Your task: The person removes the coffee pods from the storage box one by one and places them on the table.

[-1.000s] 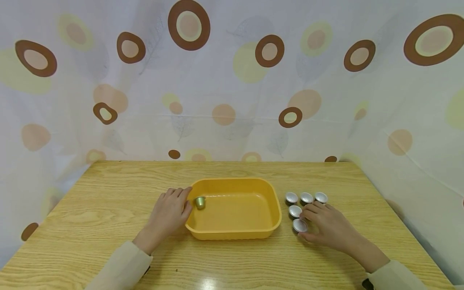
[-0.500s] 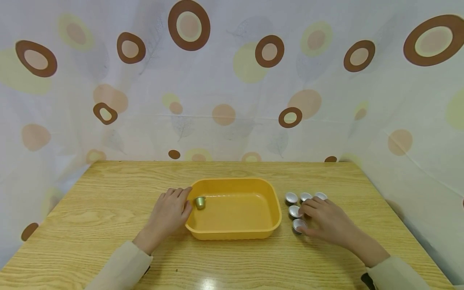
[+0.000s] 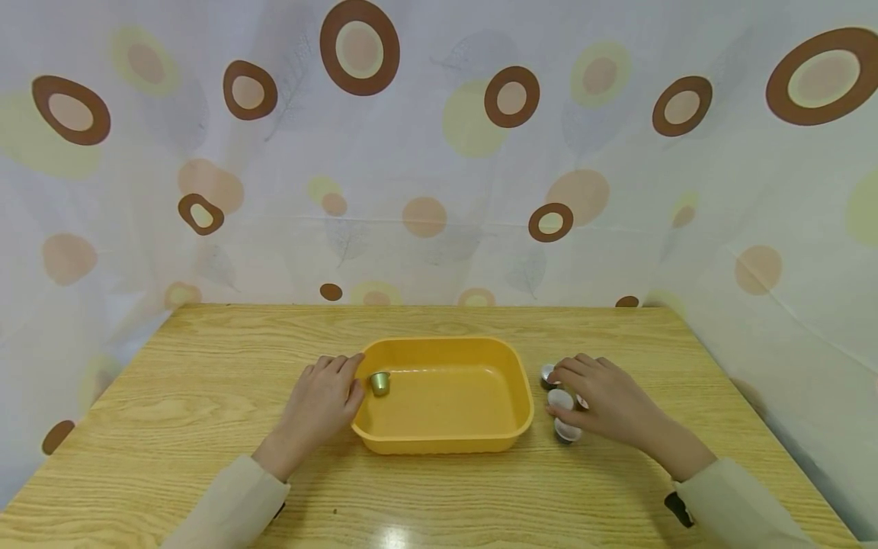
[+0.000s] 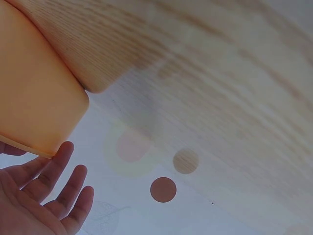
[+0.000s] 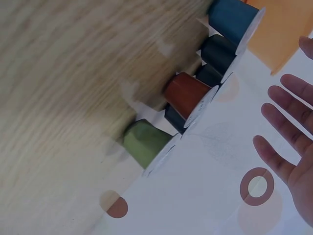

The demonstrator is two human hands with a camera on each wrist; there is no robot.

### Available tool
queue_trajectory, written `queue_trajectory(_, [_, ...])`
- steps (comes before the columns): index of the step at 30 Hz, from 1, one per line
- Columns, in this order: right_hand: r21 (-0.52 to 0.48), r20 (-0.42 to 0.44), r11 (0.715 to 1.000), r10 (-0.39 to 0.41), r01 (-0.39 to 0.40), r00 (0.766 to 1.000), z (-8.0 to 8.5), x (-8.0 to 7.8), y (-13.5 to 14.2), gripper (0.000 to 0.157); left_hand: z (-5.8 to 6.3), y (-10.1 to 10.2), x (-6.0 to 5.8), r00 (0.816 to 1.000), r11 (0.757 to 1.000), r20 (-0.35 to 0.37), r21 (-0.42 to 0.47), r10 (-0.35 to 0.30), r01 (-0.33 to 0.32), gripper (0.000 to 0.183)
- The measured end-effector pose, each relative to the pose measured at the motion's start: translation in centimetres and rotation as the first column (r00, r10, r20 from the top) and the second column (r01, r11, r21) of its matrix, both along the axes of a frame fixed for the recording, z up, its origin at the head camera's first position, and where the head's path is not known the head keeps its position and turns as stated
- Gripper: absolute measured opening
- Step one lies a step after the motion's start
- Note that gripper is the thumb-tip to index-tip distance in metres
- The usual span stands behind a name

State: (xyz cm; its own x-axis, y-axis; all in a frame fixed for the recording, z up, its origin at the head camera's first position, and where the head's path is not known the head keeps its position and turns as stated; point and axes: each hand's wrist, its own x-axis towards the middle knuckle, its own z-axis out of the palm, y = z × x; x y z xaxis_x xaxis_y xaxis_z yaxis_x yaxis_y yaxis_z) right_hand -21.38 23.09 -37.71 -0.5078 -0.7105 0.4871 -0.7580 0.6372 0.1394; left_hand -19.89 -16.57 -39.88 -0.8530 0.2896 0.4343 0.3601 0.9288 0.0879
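Observation:
Near the right side of a yellow plastic basin (image 3: 439,447), several coffee capsules (image 3: 568,431) stand lid up on the table. My right hand (image 3: 607,400) is over them with fingers spread, hiding some of the group. From the right wrist view, their bodies are a blue capsule (image 5: 230,20), a brown capsule (image 5: 186,93), a green capsule (image 5: 146,140) and dark ones; the fingers there hold nothing. My left hand (image 3: 318,404) rests at the basin's left rim, its fingers fairly straight in the left wrist view. Inside the basin, a gold-green capsule (image 3: 380,383) lies near the left wall.
A wooden table (image 3: 206,366) carries the basin and the capsules. Behind it and along both sides hangs a pale patterned curtain (image 3: 425,152) with brown and yellow circles.
My right hand has shifted left and farther from me, from beside the nearest capsules to over the group, covering the back right ones. My left hand and the basin stay put.

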Motion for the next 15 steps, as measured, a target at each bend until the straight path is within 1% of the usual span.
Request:
queue_trajectory(3, [0.019,0.03,1.0,-0.022,0.021,0.999,0.3,-0.2,-0.4,0.032,0.0,0.0,0.0,1.0,1.0,-0.002,-0.002,0.0,0.0,0.037])
queue_trajectory(7, [0.03,0.049,0.999,-0.037,0.036,0.998,0.6,-0.6,-1.1,0.031,0.1,0.0,0.0,1.0,1.0,-0.008,-0.004,0.001,-0.001,0.036])
queue_trajectory(10, [0.018,0.041,1.0,-0.026,0.025,0.999,0.7,-1.0,-1.7,0.031,0.1,0.1,0.0,1.0,1.0,-0.01,-0.004,0.002,-0.002,0.036])
queue_trajectory(15, [-0.005,0.034,1.0,0.017,-0.017,0.999,0.6,-1.6,-2.8,0.03,0.0,0.1,0.0,1.0,1.0,0.005,-0.006,0.01,-0.01,0.037])
